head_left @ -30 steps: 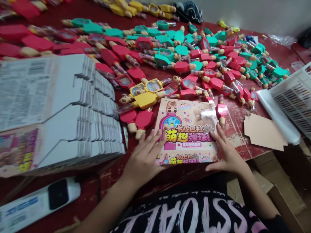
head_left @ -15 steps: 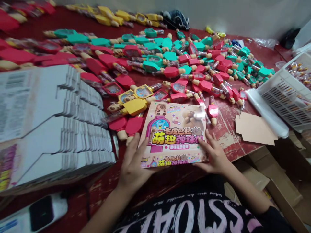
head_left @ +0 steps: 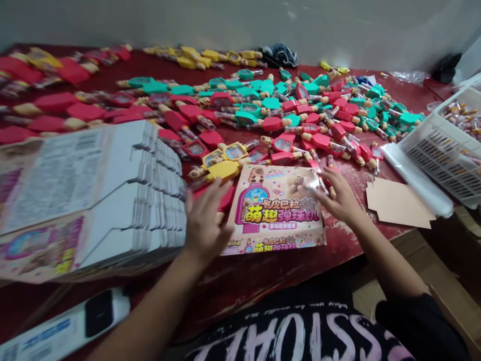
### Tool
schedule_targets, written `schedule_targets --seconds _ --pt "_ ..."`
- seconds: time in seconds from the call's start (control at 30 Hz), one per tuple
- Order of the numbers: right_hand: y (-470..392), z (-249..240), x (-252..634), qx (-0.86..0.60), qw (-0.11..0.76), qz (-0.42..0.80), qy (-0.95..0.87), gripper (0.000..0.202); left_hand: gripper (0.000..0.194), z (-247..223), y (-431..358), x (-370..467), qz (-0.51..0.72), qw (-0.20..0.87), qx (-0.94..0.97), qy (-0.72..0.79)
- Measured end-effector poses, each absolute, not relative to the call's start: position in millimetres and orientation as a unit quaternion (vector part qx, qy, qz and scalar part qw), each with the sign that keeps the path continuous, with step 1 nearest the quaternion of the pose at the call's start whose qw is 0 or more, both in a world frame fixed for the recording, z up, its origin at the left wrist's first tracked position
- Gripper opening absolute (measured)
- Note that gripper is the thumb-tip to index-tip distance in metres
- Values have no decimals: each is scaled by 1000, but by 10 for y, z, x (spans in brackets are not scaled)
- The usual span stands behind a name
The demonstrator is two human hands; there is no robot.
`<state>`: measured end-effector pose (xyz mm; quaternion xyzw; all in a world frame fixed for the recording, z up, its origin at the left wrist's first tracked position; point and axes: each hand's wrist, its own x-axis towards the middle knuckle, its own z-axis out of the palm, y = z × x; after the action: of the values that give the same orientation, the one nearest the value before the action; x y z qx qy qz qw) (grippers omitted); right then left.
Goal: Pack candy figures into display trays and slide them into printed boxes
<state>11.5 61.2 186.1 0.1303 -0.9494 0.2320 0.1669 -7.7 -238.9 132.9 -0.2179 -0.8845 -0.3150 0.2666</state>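
A printed cardboard box (head_left: 281,213) with cartoon bears and Chinese lettering lies on the red table in front of me. My left hand (head_left: 206,223) is at the box's left edge, fingers spread, with nothing held. Over the far right corner of the box, my right hand (head_left: 336,195) hovers with its fingers apart. Just behind the box lie a yellow pinball toy (head_left: 224,170) and red toys (head_left: 283,143) with clear candy-filled handles. Left of my left hand rises a stack of flat printed cartons (head_left: 150,190).
Green toys (head_left: 248,118) and more red ones cover the table (head_left: 349,245) towards the wall. At the right are a white basket (head_left: 432,145) of wrapped pieces, clear plastic bags (head_left: 417,175) and beige cardboard sheets (head_left: 398,203). A white device (head_left: 67,326) sits at lower left.
Both hands have let go of the box's sides and lifted, with fingers apart. The box stays on the table. The view has tilted up and turned left.
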Motion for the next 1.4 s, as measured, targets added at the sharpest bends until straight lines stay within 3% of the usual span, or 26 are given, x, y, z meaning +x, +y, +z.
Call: schedule_targets --seconds 0.1,0.2,0.27,0.6,0.93,1.17,1.4 --pt "373 1911 -426 114 122 184 -969 43 75 1519 -2154 -689 -377 222 -137 -889" --pt "185 1841 -725 106 48 84 -990 46 54 1567 -1949 -1072 -319 60 -156 -933" --pt "138 1779 -711 107 17 52 -993 48 45 1541 -1891 -1062 -260 12 -170 -950" --pt "157 1646 168 141 18 58 -988 44 57 1312 -1989 -13 -212 74 -164 -961" --pt "132 1652 307 166 43 53 -984 50 64 1248 -2042 203 -214 89 -161 -959" --pt "131 1604 553 140 87 43 -985 60 53 1271 -2032 312 -237 102 -185 -948" --pt "192 1609 859 104 122 51 -986 63 54 1435 -1938 415 -244 102 -234 -935"
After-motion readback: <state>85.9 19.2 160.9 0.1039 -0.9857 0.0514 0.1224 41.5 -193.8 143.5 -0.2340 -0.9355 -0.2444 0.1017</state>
